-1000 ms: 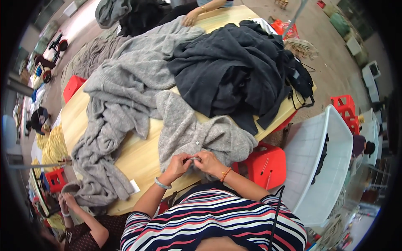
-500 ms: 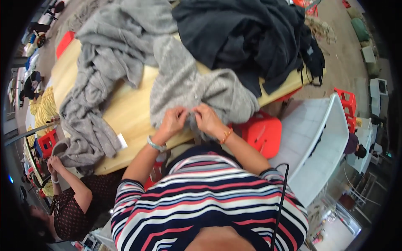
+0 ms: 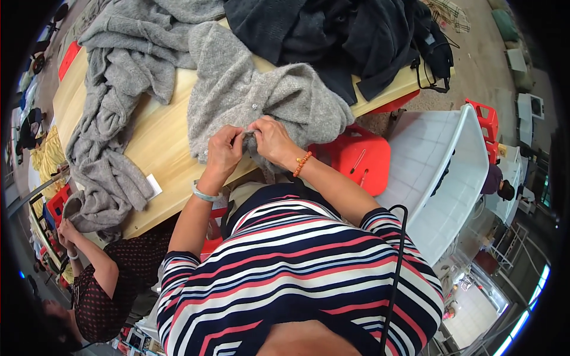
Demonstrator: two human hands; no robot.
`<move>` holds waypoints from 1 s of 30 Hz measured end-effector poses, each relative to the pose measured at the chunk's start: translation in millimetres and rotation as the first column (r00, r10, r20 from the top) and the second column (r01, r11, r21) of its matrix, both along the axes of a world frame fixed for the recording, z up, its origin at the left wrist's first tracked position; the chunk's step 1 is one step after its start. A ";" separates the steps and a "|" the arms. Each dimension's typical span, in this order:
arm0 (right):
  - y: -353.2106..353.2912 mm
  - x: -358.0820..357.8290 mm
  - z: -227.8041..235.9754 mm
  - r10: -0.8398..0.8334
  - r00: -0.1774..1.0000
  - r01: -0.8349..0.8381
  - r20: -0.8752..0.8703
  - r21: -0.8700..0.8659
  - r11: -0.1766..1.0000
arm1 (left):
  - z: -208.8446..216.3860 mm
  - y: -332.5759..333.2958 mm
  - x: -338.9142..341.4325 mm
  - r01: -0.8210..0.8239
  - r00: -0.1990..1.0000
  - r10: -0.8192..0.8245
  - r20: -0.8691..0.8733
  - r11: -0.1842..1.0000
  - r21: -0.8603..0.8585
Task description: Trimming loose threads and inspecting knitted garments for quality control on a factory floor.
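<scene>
A grey knit cardigan (image 3: 222, 89) with shiny buttons lies bunched on the near edge of the wooden table (image 3: 169, 133). My left hand (image 3: 224, 151) is closed, thumb and fingers pinching the cardigan's near edge. Right beside it, my right hand (image 3: 273, 141) grips the same edge, the fingertips of both hands almost meeting over a small fold. One sparkling button (image 3: 255, 107) sits just above my fingers; another button (image 3: 205, 153) shows by my left hand. Whatever lies inside the fold between my fingertips is hidden.
More grey knitwear (image 3: 113, 113) spreads over the table's left side, a white tag (image 3: 154, 185) at its edge. Dark garments (image 3: 332, 35) are heaped at the back right. A red stool (image 3: 371, 163) and a large white bin (image 3: 415, 148) stand right. A co-worker (image 3: 124, 267) handles knitwear at left.
The whole view has shifted, so the table and garments appear higher and further left. My fingertips have drawn together on the cardigan's edge, which both hands still pinch.
</scene>
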State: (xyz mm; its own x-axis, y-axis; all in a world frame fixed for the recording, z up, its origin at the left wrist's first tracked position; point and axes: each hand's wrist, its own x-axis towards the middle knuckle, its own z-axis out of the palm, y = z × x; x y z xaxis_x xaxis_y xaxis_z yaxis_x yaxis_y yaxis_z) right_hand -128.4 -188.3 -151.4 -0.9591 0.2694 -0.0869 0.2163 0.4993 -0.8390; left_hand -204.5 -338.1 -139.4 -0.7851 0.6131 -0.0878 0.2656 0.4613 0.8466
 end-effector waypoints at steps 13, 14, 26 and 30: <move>5.6 3.4 -0.1 0.058 0.998 -0.058 -0.004 -0.104 0.993 | -0.1 2.6 5.9 -0.016 0.988 0.022 -0.154 0.999 0.039; 4.1 5.4 0.8 -0.014 1.000 0.016 0.013 -0.184 0.983 | 1.3 0.1 5.7 -0.029 0.999 0.029 -0.023 1.000 0.004; 4.8 1.5 -6.4 0.006 0.993 0.048 0.116 -0.463 0.885 | -20.7 -19.5 15.4 -0.472 0.662 0.105 0.742 0.827 0.305; 4.3 7.3 3.5 -0.042 0.998 0.058 0.044 -0.491 0.869 | -22.7 -24.3 18.9 -0.524 0.588 0.062 0.806 0.789 0.321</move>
State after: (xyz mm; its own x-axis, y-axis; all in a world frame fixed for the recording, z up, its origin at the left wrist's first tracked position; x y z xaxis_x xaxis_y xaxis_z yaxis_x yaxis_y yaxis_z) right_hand -121.1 -183.9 -148.0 -0.9401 0.2316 -0.2504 0.2600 0.0115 -0.9655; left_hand -185.7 -362.4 -162.0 -0.7288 0.4888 -0.4794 -0.6069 -0.1372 0.7828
